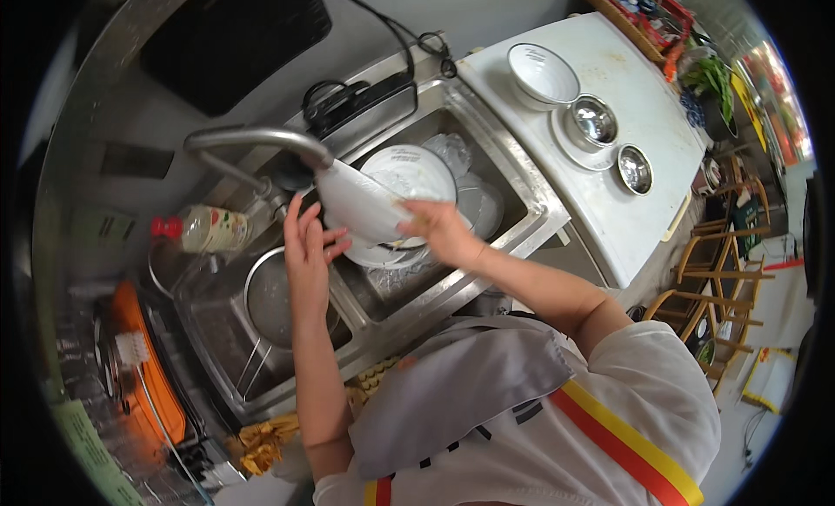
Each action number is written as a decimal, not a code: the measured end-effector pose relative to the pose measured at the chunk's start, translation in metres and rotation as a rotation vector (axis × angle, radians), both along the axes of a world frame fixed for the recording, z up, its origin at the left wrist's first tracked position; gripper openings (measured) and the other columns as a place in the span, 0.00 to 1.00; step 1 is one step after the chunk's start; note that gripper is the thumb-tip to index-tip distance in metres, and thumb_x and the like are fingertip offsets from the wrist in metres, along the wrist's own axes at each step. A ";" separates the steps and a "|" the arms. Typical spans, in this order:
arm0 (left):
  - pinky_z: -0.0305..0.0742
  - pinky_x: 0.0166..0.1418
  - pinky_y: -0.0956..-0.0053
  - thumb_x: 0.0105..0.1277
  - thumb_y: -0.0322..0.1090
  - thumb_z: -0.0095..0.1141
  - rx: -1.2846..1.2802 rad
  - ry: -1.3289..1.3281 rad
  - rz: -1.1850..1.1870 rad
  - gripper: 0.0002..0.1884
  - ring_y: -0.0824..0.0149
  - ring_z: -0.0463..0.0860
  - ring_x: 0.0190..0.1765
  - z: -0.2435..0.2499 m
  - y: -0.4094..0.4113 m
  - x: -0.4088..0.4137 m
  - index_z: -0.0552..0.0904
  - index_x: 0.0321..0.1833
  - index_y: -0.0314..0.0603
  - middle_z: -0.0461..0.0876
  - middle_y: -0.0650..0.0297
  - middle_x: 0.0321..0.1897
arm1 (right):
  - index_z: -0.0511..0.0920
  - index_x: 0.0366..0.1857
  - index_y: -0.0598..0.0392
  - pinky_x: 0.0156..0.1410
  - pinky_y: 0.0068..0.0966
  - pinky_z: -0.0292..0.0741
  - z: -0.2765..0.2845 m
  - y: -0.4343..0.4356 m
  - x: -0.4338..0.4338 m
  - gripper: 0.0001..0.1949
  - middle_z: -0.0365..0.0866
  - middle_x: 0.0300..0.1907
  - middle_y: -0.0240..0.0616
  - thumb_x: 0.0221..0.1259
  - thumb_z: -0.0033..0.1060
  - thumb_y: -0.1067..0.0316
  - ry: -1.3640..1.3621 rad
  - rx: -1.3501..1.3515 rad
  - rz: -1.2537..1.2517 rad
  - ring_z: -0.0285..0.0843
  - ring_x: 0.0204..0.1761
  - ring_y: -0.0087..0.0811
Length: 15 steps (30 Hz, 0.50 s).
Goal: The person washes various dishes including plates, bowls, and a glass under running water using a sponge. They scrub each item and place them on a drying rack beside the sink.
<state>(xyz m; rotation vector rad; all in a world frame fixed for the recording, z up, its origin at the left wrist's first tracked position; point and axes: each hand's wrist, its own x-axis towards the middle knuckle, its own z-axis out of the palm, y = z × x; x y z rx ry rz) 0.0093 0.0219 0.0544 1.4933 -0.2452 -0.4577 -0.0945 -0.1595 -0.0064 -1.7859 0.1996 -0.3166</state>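
My right hand [443, 232] grips the rim of a white bowl [365, 202], which is tilted on its side beneath the curved metal faucet [261, 137]. To its left is my left hand [308, 248], raised and holding nothing, fingers spread; whether a fingertip touches the bowl cannot be told. Behind and below the held bowl, a dark-rimmed white bowl [417, 170] lies in the right basin of the steel sink [515, 228]. More white dishes [372, 255] are partly hidden under it, and a clear bowl [479, 206] sits at the basin's right side.
A handled strainer [267, 297] rests in the left basin. A red-capped bottle [212, 228] stands by the faucet. On the white counter [626, 245] are a white bowl [545, 75] and metal bowls [592, 122]. A brush [134, 349] and an orange object [147, 388] lie left.
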 end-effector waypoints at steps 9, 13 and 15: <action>0.79 0.40 0.72 0.71 0.34 0.51 0.461 0.058 0.049 0.15 0.64 0.83 0.38 -0.122 -0.005 0.021 0.74 0.56 0.36 0.81 0.56 0.42 | 0.73 0.53 0.57 0.56 0.28 0.80 0.045 -0.083 -0.009 0.16 0.82 0.45 0.41 0.61 0.60 0.75 0.063 1.133 -0.437 0.83 0.45 0.32; 0.75 0.49 0.59 0.65 0.35 0.57 0.654 -0.049 0.006 0.16 0.49 0.80 0.47 -0.206 -0.012 0.009 0.75 0.52 0.33 0.79 0.50 0.42 | 0.76 0.53 0.58 0.55 0.26 0.78 0.108 -0.142 -0.015 0.15 0.84 0.45 0.41 0.62 0.59 0.74 -0.125 0.493 -0.519 0.82 0.45 0.29; 0.76 0.50 0.58 0.63 0.35 0.59 0.896 -0.342 0.030 0.19 0.49 0.77 0.52 -0.189 -0.029 -0.002 0.72 0.54 0.35 0.74 0.50 0.50 | 0.77 0.53 0.61 0.53 0.23 0.76 0.119 -0.181 -0.021 0.15 0.84 0.44 0.40 0.62 0.60 0.73 -0.200 0.156 -0.464 0.81 0.45 0.26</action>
